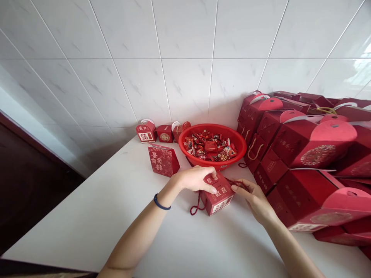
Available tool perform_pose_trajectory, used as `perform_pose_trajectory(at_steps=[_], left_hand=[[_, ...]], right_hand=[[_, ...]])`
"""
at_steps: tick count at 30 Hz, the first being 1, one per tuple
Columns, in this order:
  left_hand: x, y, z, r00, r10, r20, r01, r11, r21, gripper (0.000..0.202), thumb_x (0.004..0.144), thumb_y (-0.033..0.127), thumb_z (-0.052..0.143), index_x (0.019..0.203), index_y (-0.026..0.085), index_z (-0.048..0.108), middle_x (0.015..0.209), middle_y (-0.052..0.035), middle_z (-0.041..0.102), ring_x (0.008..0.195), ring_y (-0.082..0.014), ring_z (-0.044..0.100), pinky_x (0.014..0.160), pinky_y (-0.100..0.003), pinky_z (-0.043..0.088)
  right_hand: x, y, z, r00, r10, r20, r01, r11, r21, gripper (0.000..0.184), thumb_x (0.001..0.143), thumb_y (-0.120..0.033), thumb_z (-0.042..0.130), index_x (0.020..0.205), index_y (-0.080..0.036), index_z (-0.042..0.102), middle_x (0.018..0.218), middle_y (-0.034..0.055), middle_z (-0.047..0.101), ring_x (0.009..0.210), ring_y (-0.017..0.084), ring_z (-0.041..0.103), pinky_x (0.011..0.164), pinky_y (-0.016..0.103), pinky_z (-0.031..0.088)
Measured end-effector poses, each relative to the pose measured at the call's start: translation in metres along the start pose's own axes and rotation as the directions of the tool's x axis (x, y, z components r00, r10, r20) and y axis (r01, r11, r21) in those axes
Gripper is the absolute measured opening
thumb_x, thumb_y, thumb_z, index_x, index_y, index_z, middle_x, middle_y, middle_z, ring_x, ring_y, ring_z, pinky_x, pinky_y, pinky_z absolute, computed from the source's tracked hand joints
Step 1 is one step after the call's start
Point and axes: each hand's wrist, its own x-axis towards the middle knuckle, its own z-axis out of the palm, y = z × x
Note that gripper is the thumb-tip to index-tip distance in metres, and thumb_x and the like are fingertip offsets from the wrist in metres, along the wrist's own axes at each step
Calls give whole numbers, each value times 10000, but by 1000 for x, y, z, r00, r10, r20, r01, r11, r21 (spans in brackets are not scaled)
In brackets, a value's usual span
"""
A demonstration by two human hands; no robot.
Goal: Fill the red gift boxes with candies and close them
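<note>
A small red gift box (218,195) with pale characters sits on the white tabletop, just in front of the candy basin. My left hand (199,179) grips it from the left, thumb and fingers over its top. At its right side my right hand (252,197) pinches a dark red cord (236,182). A loop of the same kind of cord (198,208) hangs out on the box's left and lies on the table. Part of the box's top is hidden under my left fingers.
Behind the box stands a red basin (185,144) of wrapped candies (211,146). A prism-shaped red box (164,160) is to its left, and small boxes (146,131) line the wall. Stacked red boxes (301,143) crowd the right side of the white table (101,208).
</note>
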Motion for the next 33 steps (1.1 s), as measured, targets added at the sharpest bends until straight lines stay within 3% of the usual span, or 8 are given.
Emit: perform_pose_trajectory(at_steps=[5,10,16,20,23,27,33], left_hand=[[3,2,2,992,19,-122,-20,1000,-9,433,752,405,764,1115,229,606,1155,-25,675,993,-217,635,765,-263,468],[2,4,4,984,9,-180,-13,1000,-25,435,730,402,773,1114,237,651,1143,-25,693,1066,-242,624,811,-271,473],[1,5,3,991,-26,-132,18,998,-67,466,744,415,732,1160,230,630,982,-23,716,795,-203,670,652,-264,474],[0,6,3,991,-4,-137,-2,999,-44,463,748,426,729,1158,238,624,1072,-25,703,876,-203,663,657,-250,469],[-1,6,3,990,14,-141,-20,999,-40,435,752,430,722,1131,239,629,1127,-27,691,957,-212,649,681,-245,475],[-1,6,3,993,-6,-122,-1,998,-60,458,753,433,711,1155,237,614,1067,-29,690,791,-173,644,580,-230,455],[-1,6,3,996,-13,-87,5,995,-95,478,755,418,696,1177,226,582,1030,-32,666,633,-123,575,492,-214,439]], right_hand=[[0,2,-1,977,-149,-150,164,982,94,436,662,-576,826,738,-186,647,842,53,655,843,196,592,813,312,479],[0,7,3,961,-200,-189,201,979,-11,444,669,-575,827,850,-204,663,888,55,656,867,208,607,783,312,492],[11,12,7,972,-87,-219,103,993,62,580,598,-602,857,969,-203,657,977,85,694,967,242,635,823,328,502],[16,13,7,982,-5,-187,40,983,182,581,557,-547,895,980,-210,684,1031,85,705,1016,247,639,824,321,505],[19,15,5,978,18,-210,43,958,285,599,484,-463,937,975,-214,699,946,54,702,947,218,642,793,301,500],[23,19,2,970,51,-238,33,942,334,561,460,-403,935,928,-202,700,827,26,678,784,180,619,699,287,471],[22,17,6,983,80,-165,-21,942,336,484,484,-369,910,908,-205,744,846,37,696,840,186,626,742,282,471]])
